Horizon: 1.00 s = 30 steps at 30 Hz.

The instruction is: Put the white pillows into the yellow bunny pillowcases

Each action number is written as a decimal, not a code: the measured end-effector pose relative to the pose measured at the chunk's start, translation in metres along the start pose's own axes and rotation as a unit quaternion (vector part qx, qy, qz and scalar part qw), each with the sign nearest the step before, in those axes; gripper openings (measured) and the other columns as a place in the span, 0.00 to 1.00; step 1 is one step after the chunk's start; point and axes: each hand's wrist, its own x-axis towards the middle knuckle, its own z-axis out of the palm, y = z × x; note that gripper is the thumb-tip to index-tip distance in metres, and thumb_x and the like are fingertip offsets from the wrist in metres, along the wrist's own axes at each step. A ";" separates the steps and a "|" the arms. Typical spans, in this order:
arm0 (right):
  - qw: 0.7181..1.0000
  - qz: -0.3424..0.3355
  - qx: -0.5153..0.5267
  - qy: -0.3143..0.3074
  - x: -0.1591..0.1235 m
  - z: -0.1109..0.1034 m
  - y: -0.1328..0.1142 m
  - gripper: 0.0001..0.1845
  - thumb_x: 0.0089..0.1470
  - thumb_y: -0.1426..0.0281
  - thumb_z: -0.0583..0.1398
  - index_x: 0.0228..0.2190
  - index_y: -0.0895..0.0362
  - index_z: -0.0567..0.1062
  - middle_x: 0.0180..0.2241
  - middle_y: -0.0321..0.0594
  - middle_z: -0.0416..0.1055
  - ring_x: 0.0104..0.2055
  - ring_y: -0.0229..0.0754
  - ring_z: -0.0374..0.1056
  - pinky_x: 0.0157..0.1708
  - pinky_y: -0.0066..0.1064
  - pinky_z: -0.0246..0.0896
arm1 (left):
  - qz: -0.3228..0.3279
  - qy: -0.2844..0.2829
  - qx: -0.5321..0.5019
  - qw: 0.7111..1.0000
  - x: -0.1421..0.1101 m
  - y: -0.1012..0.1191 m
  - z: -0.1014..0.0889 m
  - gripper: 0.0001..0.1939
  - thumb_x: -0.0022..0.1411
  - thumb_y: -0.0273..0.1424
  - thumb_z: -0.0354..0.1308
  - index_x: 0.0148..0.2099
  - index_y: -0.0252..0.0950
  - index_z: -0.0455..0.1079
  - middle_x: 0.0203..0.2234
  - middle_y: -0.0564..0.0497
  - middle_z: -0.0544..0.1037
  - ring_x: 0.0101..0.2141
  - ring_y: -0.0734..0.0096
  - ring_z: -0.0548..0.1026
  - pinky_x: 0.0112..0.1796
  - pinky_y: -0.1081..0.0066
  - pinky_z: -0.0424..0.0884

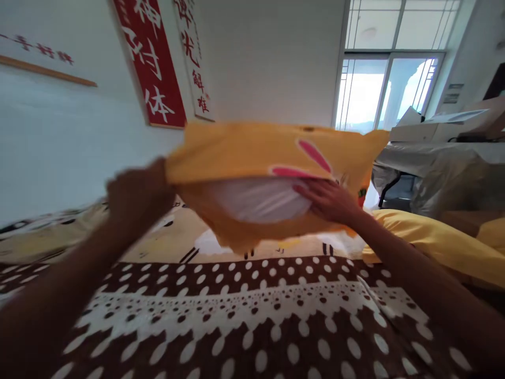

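A yellow pillowcase (pixel 252 150) with pink rabbit ears printed on it is held up above the bed. Its open mouth faces me and shows a white pillow (pixel 258 199) inside. My left hand (pixel 138 192) is closed on the left edge of the pillowcase opening. On the right of the opening, my right hand (pixel 327 199) presses its fingers against the white pillow and the fabric edge.
The bed below is covered by a brown quilt (pixel 244 316) with white dots and a cream cartoon print. A second yellow pillow (pixel 437 245) lies at the right. Red calligraphy scrolls (pixel 152 63) hang on the wall. A covered table (pixel 437 163) and glass doors (pixel 386 89) stand at the back right.
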 end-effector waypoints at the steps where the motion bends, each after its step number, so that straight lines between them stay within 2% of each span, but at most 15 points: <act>1: 1.000 -0.001 0.010 -0.014 -0.018 0.015 -0.005 0.30 0.58 0.71 0.53 0.61 0.56 0.55 0.59 0.49 0.59 0.59 0.49 0.55 0.56 0.47 0.54 | 0.017 -0.049 0.026 0.998 -0.018 -0.004 0.020 0.16 0.62 0.32 0.38 0.43 0.34 0.65 0.18 0.48 0.65 0.28 0.48 0.75 0.27 0.62 0.64; 3: 0.998 -0.016 0.037 -0.044 -0.049 0.045 -0.018 0.27 0.59 0.69 0.52 0.59 0.61 0.59 0.55 0.53 0.64 0.57 0.48 0.59 0.55 0.44 0.56 | 0.058 -0.129 0.009 0.990 -0.056 -0.005 0.059 0.18 0.64 0.34 0.38 0.45 0.34 0.65 0.21 0.46 0.71 0.27 0.53 0.75 0.26 0.65 0.62; 5: 0.996 -0.003 0.063 -0.063 -0.069 0.067 -0.031 0.24 0.60 0.69 0.51 0.57 0.62 0.62 0.55 0.52 0.64 0.58 0.48 0.58 0.56 0.45 0.55 | 0.080 -0.186 -0.007 0.979 -0.085 -0.004 0.089 0.18 0.62 0.32 0.40 0.49 0.30 0.64 0.26 0.42 0.76 0.28 0.54 0.76 0.27 0.67 0.62; 6: 0.994 0.009 0.082 -0.068 -0.075 0.074 -0.036 0.23 0.60 0.68 0.52 0.56 0.61 0.64 0.55 0.51 0.64 0.58 0.47 0.58 0.56 0.44 0.55 | 0.080 -0.199 -0.009 0.977 -0.094 -0.004 0.098 0.18 0.61 0.31 0.41 0.49 0.29 0.64 0.28 0.40 0.77 0.29 0.54 0.76 0.28 0.67 0.63; 8: 0.987 0.028 0.134 -0.080 -0.076 0.078 -0.039 0.20 0.60 0.65 0.53 0.52 0.58 0.69 0.53 0.47 0.67 0.57 0.45 0.61 0.54 0.40 0.58 | 0.070 -0.195 -0.012 0.978 -0.100 -0.005 0.103 0.18 0.61 0.31 0.40 0.47 0.28 0.65 0.30 0.38 0.77 0.31 0.53 0.76 0.29 0.66 0.64; 11: 0.978 0.078 0.174 -0.081 -0.056 0.071 -0.029 0.14 0.60 0.64 0.52 0.42 0.54 0.75 0.43 0.41 0.75 0.47 0.41 0.68 0.50 0.36 0.61 | 0.091 -0.145 -0.042 0.984 -0.096 -0.005 0.095 0.14 0.59 0.31 0.42 0.39 0.31 0.67 0.32 0.38 0.77 0.35 0.52 0.75 0.33 0.64 0.67; 14: 0.976 0.201 0.076 -0.034 -0.024 0.065 -0.011 0.16 0.56 0.68 0.54 0.46 0.56 0.72 0.42 0.44 0.74 0.46 0.45 0.67 0.49 0.39 0.59 | 0.144 -0.079 -0.074 0.984 -0.097 -0.004 0.089 0.11 0.55 0.28 0.44 0.34 0.34 0.68 0.32 0.38 0.77 0.36 0.53 0.75 0.35 0.63 0.68; 16: 0.964 0.262 -0.001 -0.030 -0.005 0.067 -0.001 0.21 0.52 0.71 0.56 0.49 0.59 0.69 0.45 0.49 0.72 0.48 0.49 0.65 0.50 0.41 0.56 | 0.189 -0.015 -0.095 0.977 -0.106 -0.005 0.088 0.10 0.54 0.27 0.45 0.33 0.35 0.68 0.29 0.40 0.77 0.32 0.55 0.75 0.33 0.64 0.69; 19: 0.940 0.339 -0.031 -0.032 0.002 0.079 0.011 0.18 0.51 0.72 0.55 0.44 0.60 0.72 0.41 0.50 0.73 0.45 0.49 0.66 0.46 0.38 0.57 | 0.277 0.113 -0.109 0.948 -0.131 -0.012 0.090 0.10 0.55 0.26 0.46 0.34 0.34 0.68 0.26 0.42 0.77 0.28 0.59 0.74 0.31 0.65 0.69; 21: 0.915 0.400 -0.009 0.047 -0.009 0.088 0.015 0.17 0.51 0.71 0.54 0.43 0.60 0.72 0.39 0.48 0.74 0.42 0.47 0.67 0.43 0.35 0.58 | 0.319 0.173 -0.110 0.925 -0.151 -0.021 0.092 0.11 0.57 0.26 0.44 0.35 0.34 0.68 0.27 0.42 0.76 0.29 0.60 0.74 0.33 0.65 0.69; 23: 0.893 0.422 0.022 0.153 -0.028 0.094 0.016 0.19 0.51 0.69 0.53 0.44 0.60 0.71 0.40 0.48 0.73 0.43 0.46 0.67 0.42 0.34 0.59 | 0.335 0.180 -0.108 0.919 -0.169 -0.027 0.096 0.13 0.57 0.24 0.44 0.35 0.34 0.70 0.28 0.42 0.77 0.31 0.61 0.74 0.35 0.65 0.68; 25: 0.877 0.422 0.052 0.226 -0.046 0.096 0.016 0.20 0.49 0.68 0.52 0.43 0.60 0.72 0.40 0.48 0.73 0.42 0.47 0.66 0.42 0.35 0.59 | 0.322 0.122 -0.090 0.935 -0.179 -0.028 0.102 0.15 0.56 0.23 0.43 0.35 0.35 0.71 0.28 0.44 0.77 0.31 0.63 0.75 0.34 0.67 0.68; 27: 0.841 0.456 0.111 0.268 -0.054 0.093 0.017 0.19 0.44 0.66 0.54 0.38 0.59 0.75 0.35 0.46 0.74 0.37 0.47 0.66 0.39 0.36 0.59 | 0.260 -0.005 -0.058 0.964 -0.175 -0.022 0.103 0.17 0.56 0.22 0.42 0.37 0.36 0.72 0.29 0.45 0.77 0.31 0.63 0.75 0.32 0.68 0.68; 29: 0.784 0.517 0.181 0.293 -0.047 0.084 0.022 0.17 0.39 0.65 0.55 0.31 0.59 0.76 0.28 0.43 0.73 0.30 0.45 0.65 0.33 0.34 0.59 | 0.176 -0.145 -0.045 0.973 -0.150 -0.012 0.097 0.17 0.57 0.24 0.42 0.41 0.35 0.71 0.31 0.45 0.77 0.31 0.61 0.76 0.29 0.67 0.67; 30: 0.758 0.540 0.208 0.301 -0.037 0.078 0.025 0.16 0.38 0.65 0.55 0.29 0.59 0.76 0.26 0.42 0.73 0.28 0.44 0.65 0.31 0.34 0.58 | 0.134 -0.197 -0.047 0.970 -0.130 -0.007 0.089 0.17 0.58 0.26 0.42 0.43 0.35 0.70 0.31 0.44 0.77 0.31 0.60 0.75 0.28 0.67 0.65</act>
